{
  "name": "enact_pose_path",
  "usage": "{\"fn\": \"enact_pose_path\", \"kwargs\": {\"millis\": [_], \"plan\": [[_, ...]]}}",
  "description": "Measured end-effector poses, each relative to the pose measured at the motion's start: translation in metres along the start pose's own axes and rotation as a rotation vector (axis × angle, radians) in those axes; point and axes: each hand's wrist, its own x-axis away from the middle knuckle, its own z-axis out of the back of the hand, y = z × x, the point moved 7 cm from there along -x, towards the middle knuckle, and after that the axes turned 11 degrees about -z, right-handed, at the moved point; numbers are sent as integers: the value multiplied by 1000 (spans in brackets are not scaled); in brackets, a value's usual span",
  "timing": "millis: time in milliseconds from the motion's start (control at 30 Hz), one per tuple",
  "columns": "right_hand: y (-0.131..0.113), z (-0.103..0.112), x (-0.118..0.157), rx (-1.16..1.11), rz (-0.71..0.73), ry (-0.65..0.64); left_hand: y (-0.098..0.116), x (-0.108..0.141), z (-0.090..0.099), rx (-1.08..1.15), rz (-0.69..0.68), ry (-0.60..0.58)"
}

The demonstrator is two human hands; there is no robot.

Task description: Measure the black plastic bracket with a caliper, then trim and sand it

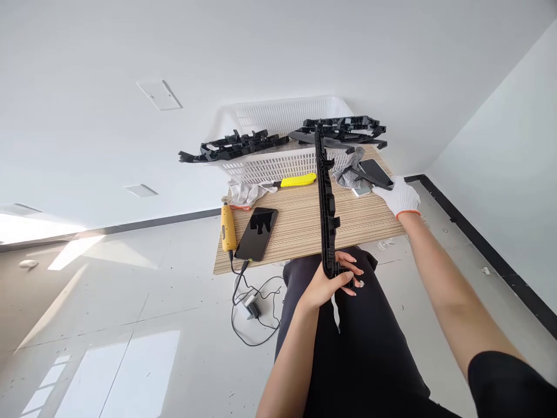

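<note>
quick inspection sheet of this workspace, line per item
surface: small striped wooden table
job's things: long black plastic strip; more black parts across the white basket
clutter: yellow knife, yellow tool, phone, grey rag, second phone
grippers: left hand bare, grips the strip's near end; right hand gloved, on the table's right edge beside the second phone
cables: black cable hangs from the phone to the floor
surroundings: pale floor, white walls
</note>
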Motion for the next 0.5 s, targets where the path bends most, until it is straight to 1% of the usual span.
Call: {"fn": "enact_pose_path", "kwargs": {"millis": [67, 133, 200, 233, 267, 300, 333, 400, 433, 500], "plan": [[5, 5, 13, -43, -30, 21, -2, 1, 1, 14, -12, 22], [14, 9, 35, -121, -33, 20, -3, 1, 2, 30, -27, 57], [29, 8, 61, -192, -40, 46, -2, 1, 5, 46, -59, 105], [36, 4, 74, -222, -32, 48, -1, 0, 7, 61, -80, 144], [39, -3, 86, -253, 12, 31, 0, -1, 10, 69, -104, 187], [38, -13, 98, -287, 104, -32, 2, -2, 12, 79, -125, 233], [34, -22, 110, -319, 202, -93, 3, -2, 15, 90, -146, 282], [24, -35, 131, -330, 354, -170, 6, -2, 19, 115, -188, 377], [19, -38, 140, -331, 407, -183, 8, -2, 21, 134, -205, 418], [9, -41, 153, -328, 466, -228, 11, -1, 22, 180, -231, 479]]}}
